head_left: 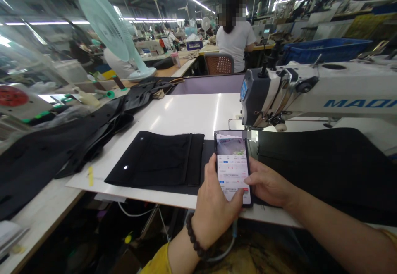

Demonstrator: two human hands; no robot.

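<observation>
A smartphone (pixel 232 170) with a lit screen is held upright above the table's front edge. My left hand (pixel 214 203) grips its left side, thumb over the lower screen. From the right, my right hand (pixel 269 183) is closed on the other side, its thumb at the screen's right edge. Left of the phone lies a folded black fabric piece (pixel 161 158) with two small shiny eyelets. More black fabric (pixel 325 162) spreads to the right, below the head of a white sewing machine (pixel 279 96). The phone covers part of the cloth behind it.
The white tabletop (pixel 192 113) extends behind the fabric. Long black cloth strips (pixel 93 133) are heaped along the left side. A pale green fan (pixel 114 34) stands at the back left. A person in a white shirt (pixel 237 40) sits ahead; a blue bin (pixel 325 51) is at right.
</observation>
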